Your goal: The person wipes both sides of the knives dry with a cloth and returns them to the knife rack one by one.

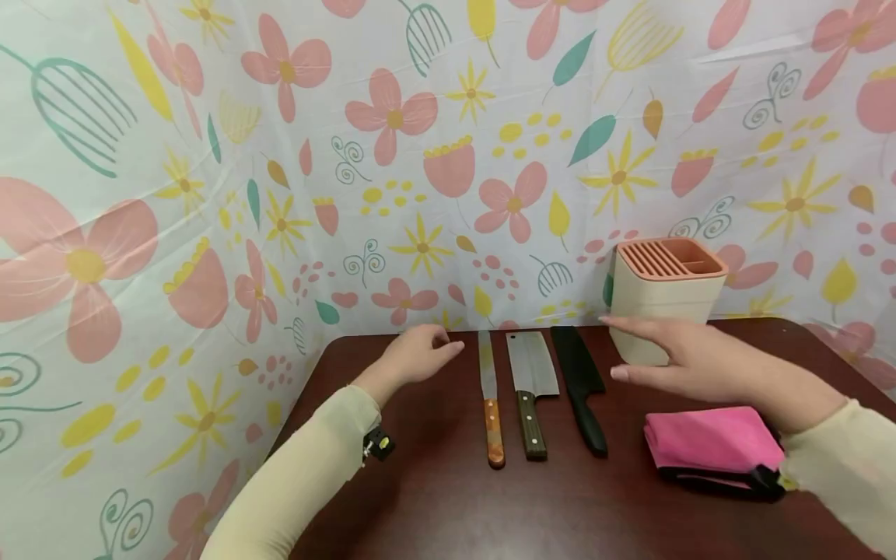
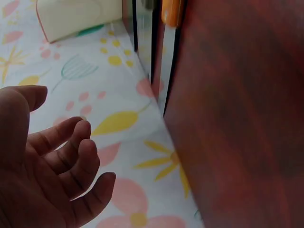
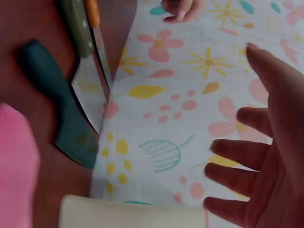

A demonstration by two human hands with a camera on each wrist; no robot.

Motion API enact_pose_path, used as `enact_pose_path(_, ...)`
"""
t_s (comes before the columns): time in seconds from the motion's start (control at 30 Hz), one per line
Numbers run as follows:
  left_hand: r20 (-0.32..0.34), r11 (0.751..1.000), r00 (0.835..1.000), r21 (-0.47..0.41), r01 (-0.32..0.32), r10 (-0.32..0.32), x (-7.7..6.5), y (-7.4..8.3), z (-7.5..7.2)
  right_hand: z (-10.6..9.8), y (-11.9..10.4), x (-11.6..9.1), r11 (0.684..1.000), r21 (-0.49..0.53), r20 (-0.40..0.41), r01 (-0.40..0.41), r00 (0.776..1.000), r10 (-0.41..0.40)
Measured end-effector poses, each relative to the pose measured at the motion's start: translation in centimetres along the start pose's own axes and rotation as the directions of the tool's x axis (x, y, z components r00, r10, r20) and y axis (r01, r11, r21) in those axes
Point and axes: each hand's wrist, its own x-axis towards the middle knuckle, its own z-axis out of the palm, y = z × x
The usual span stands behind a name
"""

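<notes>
My left hand [image 1: 418, 354] hovers over the left part of the table, fingers loosely bent and holding nothing. To its right a long narrow knife [image 1: 493, 432] with an orange-brown handle lies blade away from me. Beside that is a cleaver [image 1: 533, 365] with a dark wooden handle, then a black knife [image 1: 579, 373]. My right hand [image 1: 700, 362], fingers extended and empty, is in front of the cream knife block [image 1: 665, 299] with its slotted orange top, overlapping it in the head view. The right wrist view shows this hand's fingers [image 3: 237, 152] spread apart.
A folded pink cloth [image 1: 714, 439] with a black edge lies at the right, below my right forearm. The dark brown table [image 1: 434, 498] ends at the back against a flower-patterned curtain [image 1: 392, 194], which also hangs along the left side.
</notes>
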Motion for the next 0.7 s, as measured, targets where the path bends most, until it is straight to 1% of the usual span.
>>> enact_pose_path(0.07, 0.041, 1.0, 0.999, -0.025, -0.004, 0.005, -0.3, 0.1, 0.9, 1.0, 0.1, -1.3, 1.0, 0.012, 0.025, -0.012, 1.0, 0.011)
enact_pose_path(0.17, 0.104, 0.999, 0.994, -0.042, -0.008, 0.012, -0.6, 0.4, 2.3, 2.6, 0.7, -3.4, 0.998, 0.025, 0.079, -0.06, 0.995, 0.057)
enact_pose_path(0.27, 0.152, 1.0, 0.988, -0.029, 0.009, -0.004, -0.8, 0.7, 3.7, 4.2, 1.6, -5.1, 0.995, 0.015, 0.131, -0.101, 0.987, 0.098)
enact_pose_path(0.33, 0.183, 0.999, 0.983, -0.015, 0.036, -0.033, -0.9, 0.9, 4.6, 5.1, 2.0, -5.9, 0.99, 0.01, 0.171, -0.138, 0.976, 0.135)
enact_pose_path(0.43, 0.221, 0.996, 0.971, 0.01, 0.093, -0.092, -1.1, 1.3, 6.0, 6.3, 2.4, -6.6, 0.974, -0.036, 0.235, -0.223, 0.946, 0.225)
enact_pose_path(0.5, 0.233, 0.992, 0.965, 0.009, 0.123, -0.122, -1.0, 1.4, 6.9, 7.1, 2.5, -6.9, 0.96, -0.083, 0.251, -0.268, 0.927, 0.28)
enact_pose_path(0.57, 0.227, 0.989, 0.963, -0.001, 0.149, -0.145, -0.8, 1.4, 7.7, 7.7, 2.5, -7.1, 0.948, -0.123, 0.26, -0.295, 0.912, 0.317)
enact_pose_path(0.7, 0.216, 0.981, 0.959, -0.032, 0.194, -0.182, -0.4, 1.4, 8.9, 8.8, 2.4, -7.2, 0.946, -0.13, 0.264, -0.296, 0.91, 0.321)
